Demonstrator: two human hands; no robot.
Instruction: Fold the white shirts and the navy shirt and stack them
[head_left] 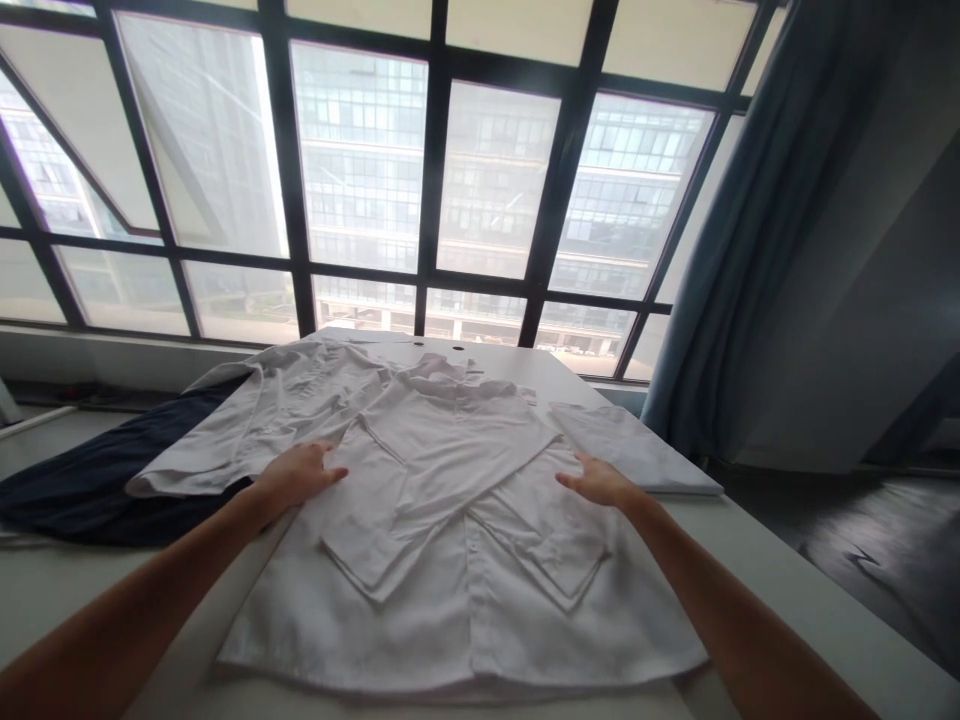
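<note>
A white button-up shirt (405, 640) lies front up on the table, hem toward me and collar at the far end. Its sleeves are folded inward over the front, with the cuffs pointing down toward the hem. My left hand (300, 472) rests at the shirt's left side, thumb and fingers apart. At the opposite side, my right hand (598, 482) touches the cloth near the folded sleeve, its fingers also spread. Neither hand visibly grips any fabric.
Left of the shirt, more white garments (277, 400) lie loosely over a dark navy cloth (112, 475). A folded white garment (634, 448) sits at the right edge of the white table (795, 590). Large windows (360, 160) stand behind, with a blue curtain (750, 250) at right.
</note>
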